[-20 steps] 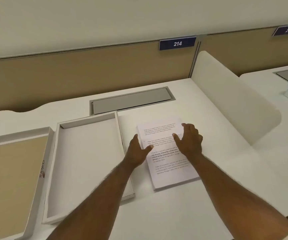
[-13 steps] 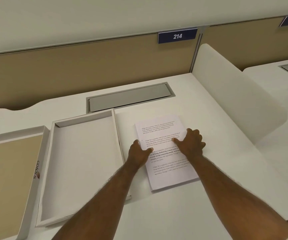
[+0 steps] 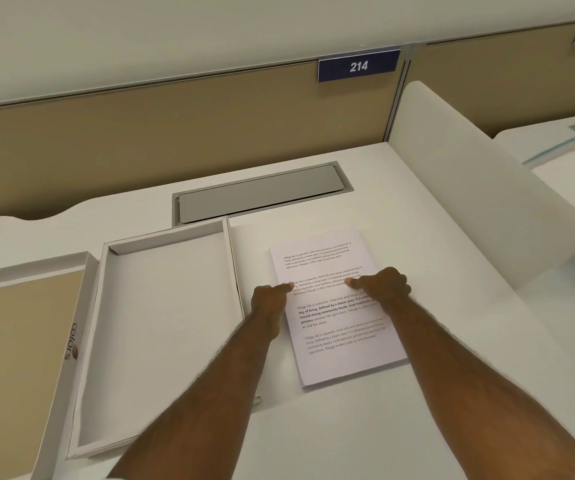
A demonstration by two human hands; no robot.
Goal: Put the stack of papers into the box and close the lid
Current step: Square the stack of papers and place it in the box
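Note:
A stack of printed white papers (image 3: 341, 341) lies flat on the white desk, right of centre. My left hand (image 3: 270, 301) grips its left edge, thumb on the top sheet and fingers tucked out of sight. On the right edge sits my right hand (image 3: 384, 285), thumb on top and fingers curled over the side. Left of the stack an empty, shallow white box (image 3: 161, 323) lies open and close beside it. Further left is the lid (image 3: 19, 358), upturned, tan inside, with print on its side wall.
A grey cable flap (image 3: 258, 194) is set into the desk behind the box. A white rounded divider panel (image 3: 480, 199) stands to the right, with a neighbouring desk (image 3: 573, 174) beyond. A tan partition with a 214 sign (image 3: 358, 65) closes the back.
Both hands have gone from spread above the stack to closing on its left and right edges, fingers tucking down at the sides. The stack has not moved.

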